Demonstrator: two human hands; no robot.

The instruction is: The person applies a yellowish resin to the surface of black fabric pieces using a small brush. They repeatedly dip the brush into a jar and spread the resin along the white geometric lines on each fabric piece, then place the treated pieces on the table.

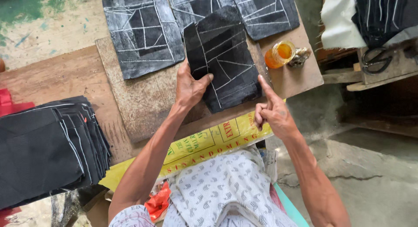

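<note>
A black fabric panel [224, 57] marked with white chalk lines lies on a wooden board [143, 100] in front of me. My left hand [189, 85] grips its left edge, thumb on top of the cloth. My right hand [272, 111] is at the panel's lower right corner, index finger stretched out and touching the edge, other fingers curled. Two more chalk-lined black panels [141, 31] [265, 11] lie flat farther back on the board.
A thick stack of black fabric pieces [48, 148] sits at my left. An orange-filled jar [281, 53] stands at the board's right end. Scissors [376, 59] rest on a wooden shelf at right. A yellow printed sack [204, 144] covers my lap edge.
</note>
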